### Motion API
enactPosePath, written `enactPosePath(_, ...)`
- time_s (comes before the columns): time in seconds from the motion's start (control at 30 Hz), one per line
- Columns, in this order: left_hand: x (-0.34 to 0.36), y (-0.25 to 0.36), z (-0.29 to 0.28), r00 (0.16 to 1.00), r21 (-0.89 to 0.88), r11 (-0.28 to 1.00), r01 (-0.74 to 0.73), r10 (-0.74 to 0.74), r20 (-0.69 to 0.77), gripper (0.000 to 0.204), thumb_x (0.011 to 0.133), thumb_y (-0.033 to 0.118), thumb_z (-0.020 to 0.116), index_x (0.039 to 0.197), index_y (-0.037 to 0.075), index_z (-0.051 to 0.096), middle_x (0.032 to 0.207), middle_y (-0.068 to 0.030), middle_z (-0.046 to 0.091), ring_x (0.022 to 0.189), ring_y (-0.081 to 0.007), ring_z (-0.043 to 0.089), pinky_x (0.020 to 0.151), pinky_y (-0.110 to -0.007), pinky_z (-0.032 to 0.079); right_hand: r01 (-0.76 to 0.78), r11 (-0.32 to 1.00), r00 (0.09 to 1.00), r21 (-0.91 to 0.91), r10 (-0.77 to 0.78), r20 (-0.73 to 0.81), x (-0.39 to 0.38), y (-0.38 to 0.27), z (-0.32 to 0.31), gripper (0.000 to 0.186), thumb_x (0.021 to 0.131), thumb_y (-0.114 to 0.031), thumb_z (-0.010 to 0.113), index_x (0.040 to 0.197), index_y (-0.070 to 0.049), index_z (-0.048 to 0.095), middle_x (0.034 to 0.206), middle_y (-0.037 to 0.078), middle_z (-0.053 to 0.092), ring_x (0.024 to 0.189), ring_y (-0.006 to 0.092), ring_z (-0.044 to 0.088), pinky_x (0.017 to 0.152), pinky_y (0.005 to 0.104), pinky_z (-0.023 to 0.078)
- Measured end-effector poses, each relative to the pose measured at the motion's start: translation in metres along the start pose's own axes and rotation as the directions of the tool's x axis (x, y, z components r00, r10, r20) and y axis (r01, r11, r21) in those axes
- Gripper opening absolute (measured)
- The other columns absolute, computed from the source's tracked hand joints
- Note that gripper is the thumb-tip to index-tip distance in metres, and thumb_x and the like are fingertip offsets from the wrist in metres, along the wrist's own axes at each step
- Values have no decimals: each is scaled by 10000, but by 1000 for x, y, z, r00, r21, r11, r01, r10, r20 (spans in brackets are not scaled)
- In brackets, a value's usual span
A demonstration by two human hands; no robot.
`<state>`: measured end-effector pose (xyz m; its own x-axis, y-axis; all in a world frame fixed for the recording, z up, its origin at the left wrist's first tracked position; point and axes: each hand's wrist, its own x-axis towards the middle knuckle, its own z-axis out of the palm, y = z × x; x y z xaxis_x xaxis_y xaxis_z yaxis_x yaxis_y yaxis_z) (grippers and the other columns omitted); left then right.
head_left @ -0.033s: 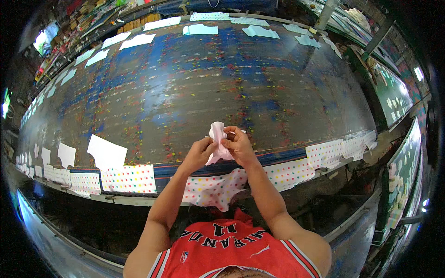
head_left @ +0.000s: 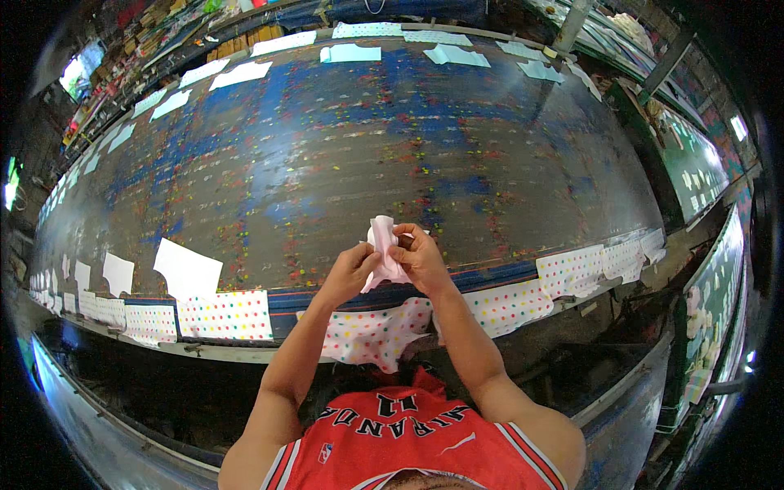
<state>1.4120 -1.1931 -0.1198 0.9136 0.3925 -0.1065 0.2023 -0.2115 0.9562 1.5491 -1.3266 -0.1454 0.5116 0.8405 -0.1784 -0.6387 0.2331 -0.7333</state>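
Note:
Bunched between both hands is a pale pink piece of fabric [head_left: 381, 249], held up above the near edge of the long table. My left hand [head_left: 354, 267] is closed on its left side, thumb and fingers pinching it. On the other side my right hand [head_left: 420, 255] grips the same piece, with its index finger bent over the top. Just below, a polka-dot fabric piece [head_left: 377, 333] hangs over the table's front edge between my forearms. Another dotted piece [head_left: 506, 309] lies on the edge beside my right forearm.
The long dark table [head_left: 343, 180] is speckled with paint. White cut pieces [head_left: 189, 271] and a dotted piece [head_left: 229, 315] lie along its near edge at left. Pale cut pieces [head_left: 351, 53] line the far edge. A post [head_left: 576, 28] rises at the back right.

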Motion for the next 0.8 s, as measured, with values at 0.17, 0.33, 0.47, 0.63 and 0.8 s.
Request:
enactPosePath(0.17, 6, 23, 36, 997, -18, 999, -38, 37, -67, 221, 991, 186, 612, 874, 1, 583, 752, 19, 530, 703, -79, 463, 614, -276, 406, -8, 1000, 997, -30, 10, 78, -8, -26, -26, 355, 893, -6, 708, 1195, -34, 522, 1018, 70, 627, 915, 143, 631, 790, 268, 541)
enactPosePath(0.33, 7, 34, 43, 995, 247, 967, -61, 79, -63, 251, 967, 191, 662, 835, -9, 586, 700, 9, 512, 657, -80, 450, 579, -288, 396, -46, 998, 987, 40, 40, 155, -10, -32, -32, 348, 888, -12, 715, 1179, -42, 527, 1010, 55, 619, 903, 138, 627, 778, 268, 537)
enactPosePath(0.47, 5, 37, 46, 989, 71, 990, -121, 126, -80, 258, 965, 171, 655, 799, -8, 572, 651, -20, 471, 620, -89, 419, 541, -311, 369, -82, 995, 984, 55, 72, 164, -11, -35, -37, 359, 878, 8, 716, 1180, -49, 532, 1012, 43, 608, 894, 124, 607, 764, 246, 514)
enactPosePath(0.63, 2, 37, 45, 998, 145, 988, -59, 62, -17, 236, 980, 156, 627, 830, -23, 593, 679, -17, 501, 645, -85, 439, 564, -300, 391, -31, 997, 991, -67, 40, 127, -16, -41, -40, 393, 863, 5, 729, 1202, -42, 535, 1011, 62, 629, 907, 132, 618, 772, 254, 514)
enactPosePath(0.8, 1, 38, 42, 1000, 83, 996, -18, 19, -17, 204, 971, 131, 622, 866, -44, 615, 687, -45, 552, 642, -96, 467, 569, -300, 411, 18, 951, 996, -310, 9, 86, -21, -55, -29, 449, 846, -19, 751, 1238, -28, 532, 1026, 91, 658, 919, 150, 638, 809, 290, 529)
